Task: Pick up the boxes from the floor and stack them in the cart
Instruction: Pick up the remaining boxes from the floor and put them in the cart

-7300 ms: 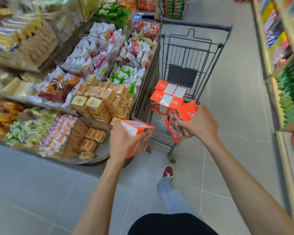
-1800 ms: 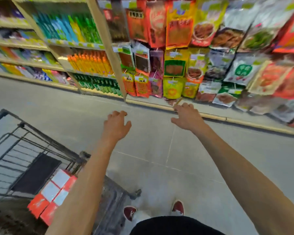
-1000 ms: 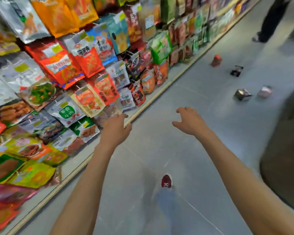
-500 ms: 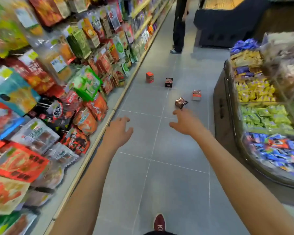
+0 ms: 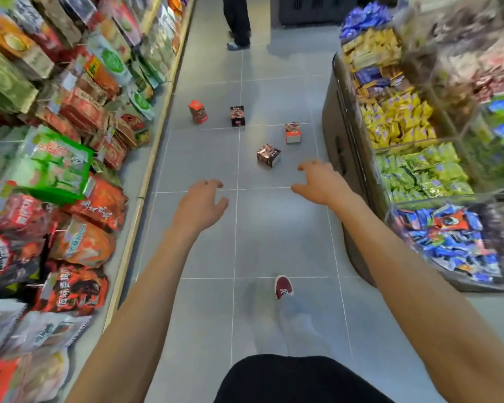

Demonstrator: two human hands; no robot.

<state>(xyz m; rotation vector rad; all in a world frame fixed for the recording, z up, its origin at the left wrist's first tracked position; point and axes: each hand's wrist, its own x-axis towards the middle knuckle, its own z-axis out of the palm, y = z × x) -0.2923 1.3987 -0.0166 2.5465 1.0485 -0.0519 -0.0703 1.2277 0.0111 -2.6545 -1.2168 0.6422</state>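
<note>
Several small boxes lie on the grey tiled floor ahead. A dark box (image 5: 268, 155) lies tilted nearest me. An orange and white box (image 5: 292, 132) stands behind it to the right. A black box (image 5: 237, 116) and a red box (image 5: 198, 111) stand further back. My left hand (image 5: 200, 205) and my right hand (image 5: 317, 180) are stretched out in front of me, fingers loosely spread, holding nothing. The right hand is just short of the dark box. The cart is out of view.
Shelves of hanging snack bags (image 5: 70, 158) line the left side of the aisle. A display bin of wrapped sweets (image 5: 419, 158) stands on the right. A person's legs (image 5: 239, 21) stand at the far end. My red shoe (image 5: 283, 287) steps forward.
I have turned from the cart, where I held two boxes, to face down the aisle. Both hands are now empty and the boxes on the floor have drawn closer.
</note>
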